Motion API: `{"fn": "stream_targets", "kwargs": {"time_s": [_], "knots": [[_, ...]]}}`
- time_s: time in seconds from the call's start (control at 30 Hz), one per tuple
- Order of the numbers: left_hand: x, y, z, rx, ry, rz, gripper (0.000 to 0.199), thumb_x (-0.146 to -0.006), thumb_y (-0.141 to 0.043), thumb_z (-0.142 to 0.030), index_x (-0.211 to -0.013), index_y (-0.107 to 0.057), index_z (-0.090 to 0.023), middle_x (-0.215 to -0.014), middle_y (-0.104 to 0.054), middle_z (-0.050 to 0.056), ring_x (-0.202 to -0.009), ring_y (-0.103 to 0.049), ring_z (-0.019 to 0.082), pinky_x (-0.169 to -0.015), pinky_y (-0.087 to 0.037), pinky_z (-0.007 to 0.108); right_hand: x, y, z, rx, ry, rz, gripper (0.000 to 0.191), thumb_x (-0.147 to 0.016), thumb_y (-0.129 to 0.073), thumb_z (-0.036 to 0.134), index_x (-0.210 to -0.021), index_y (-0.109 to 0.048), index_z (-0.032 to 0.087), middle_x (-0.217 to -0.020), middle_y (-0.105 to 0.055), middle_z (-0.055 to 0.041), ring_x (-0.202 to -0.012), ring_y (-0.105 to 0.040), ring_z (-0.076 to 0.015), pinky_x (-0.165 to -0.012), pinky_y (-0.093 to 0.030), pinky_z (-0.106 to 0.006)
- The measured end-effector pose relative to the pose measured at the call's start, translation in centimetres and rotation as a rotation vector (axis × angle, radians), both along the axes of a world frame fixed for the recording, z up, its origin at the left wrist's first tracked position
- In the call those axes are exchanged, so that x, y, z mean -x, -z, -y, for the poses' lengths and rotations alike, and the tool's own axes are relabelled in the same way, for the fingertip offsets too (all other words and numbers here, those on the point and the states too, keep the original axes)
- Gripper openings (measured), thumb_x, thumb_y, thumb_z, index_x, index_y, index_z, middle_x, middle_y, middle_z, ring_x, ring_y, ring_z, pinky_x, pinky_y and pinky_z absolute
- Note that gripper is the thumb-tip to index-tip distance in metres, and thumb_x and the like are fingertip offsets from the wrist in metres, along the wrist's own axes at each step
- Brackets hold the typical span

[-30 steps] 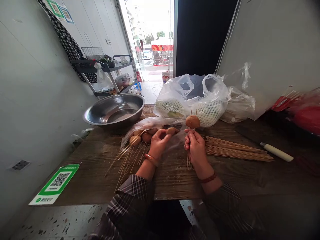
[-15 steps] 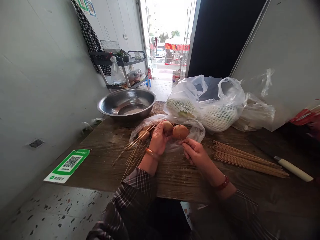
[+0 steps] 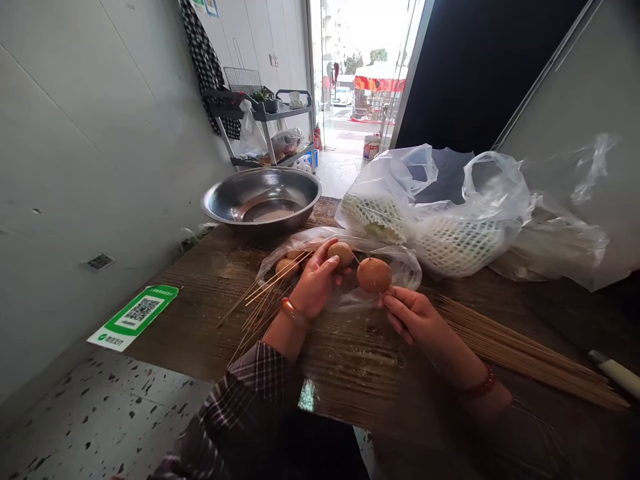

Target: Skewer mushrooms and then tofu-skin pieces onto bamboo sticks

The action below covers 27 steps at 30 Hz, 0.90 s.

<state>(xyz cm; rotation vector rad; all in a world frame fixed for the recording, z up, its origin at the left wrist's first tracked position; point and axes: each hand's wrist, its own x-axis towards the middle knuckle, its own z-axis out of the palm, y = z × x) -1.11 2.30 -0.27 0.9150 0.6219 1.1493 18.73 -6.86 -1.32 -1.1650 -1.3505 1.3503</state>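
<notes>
Two bare hands, one steel bowl (image 3: 267,193) as the landmark, all set on one wooden desk (image 3: 350,360).

- Left hand (image 3: 314,287), one: nearer than the bowl and to its right; fingers curled closed around one paler round piece (image 3: 341,254), thumb across its front. One smooth bracelet (image 3: 293,311) at the wrist.
- Right hand (image 3: 413,313), one: farther right of the bowl, nearer the camera; thumb and fingertips pinched shut on thin sticks (image 3: 383,293) below one browner round piece (image 3: 374,275). One beaded bracelet (image 3: 486,383).
- Stick tip (image 3: 355,257), one: pokes from the browner piece towards the paler one; contact cannot be told.
- Open clear bag (image 3: 407,267), one: just in front of the bowl and to its right, behind and under the hands. More round pieces (image 3: 286,268) lie at its left end; full count hidden.
- Loose sticks (image 3: 257,312), several, crossed: in front of the bowl.
- Stick bundle (image 3: 525,350), one, many sticks: well right of the bowl, nearer the camera.
- Carrier bag (image 3: 495,200), one: right of the bowl, two net-wrapped bulks inside.
- Green-and-white code card (image 3: 135,317), one: left of the bowl, nearer the camera.
- Pale knife handle (image 3: 620,375), one: far right of the bowl, partly cut off.
</notes>
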Motion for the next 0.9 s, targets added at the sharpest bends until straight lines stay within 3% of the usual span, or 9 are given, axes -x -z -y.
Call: {"fn": "stream_targets", "kwargs": {"time_s": [0.17, 0.3, 0.47, 0.9], "knots": [[0.1, 0.1, -0.2, -0.006, -0.036, -0.029, 0.039, -0.077, -0.081, -0.034, -0.107, -0.064, -0.015, -0.091, -0.069, 0.005, -0.066, -0.06, 0.01, -0.05, -0.037, 0.019, -1.0, 0.2, 0.8, 0.035, -0.067, 0.074, 0.038, -0.093, -0.056, 0.054, -0.087, -0.064, 0.018, -0.046, -0.046, 0.009, -0.031, -0.032, -0.0049, -0.033, -0.021, -0.019], [0.2, -0.1, -0.1, 0.012, -0.055, -0.014, 0.033, -0.081, -0.077, -0.039, -0.101, -0.068, -0.014, -0.089, -0.071, 0.006, -0.064, -0.057, 0.009, -0.051, -0.04, 0.019, -1.4, 0.5, 1.2, 0.047, -0.078, 0.111, 0.036, -0.094, -0.055, 0.053, -0.087, -0.065, 0.018, -0.045, -0.046, 0.009, -0.03, -0.032, -0.0054, -0.033, -0.021, -0.019], [0.0, -0.2, 0.1, 0.062, -0.048, -0.006, 0.034, -0.082, -0.075, -0.041, -0.102, -0.069, -0.014, -0.092, -0.071, 0.006, -0.067, -0.06, 0.011, -0.056, -0.047, 0.022, -0.9, 0.4, 1.6, 0.039, -0.091, 0.127, 0.035, -0.093, -0.056, 0.052, -0.086, -0.065, 0.019, -0.043, -0.046, 0.0085, -0.031, -0.034, -0.0064, -0.034, -0.024, -0.02], [-0.4, 0.0, 0.7, 0.054, -0.039, -0.015, 0.033, -0.083, -0.074, -0.041, -0.101, -0.069, -0.014, -0.089, -0.068, 0.005, -0.067, -0.059, 0.011, -0.055, -0.048, 0.022, -0.5, 0.7, 1.6, 0.043, -0.063, 0.13, 0.033, -0.091, -0.058, 0.052, -0.083, -0.065, 0.02, -0.043, -0.045, 0.0081, -0.032, -0.034, -0.0072, -0.034, -0.023, -0.021]]}}
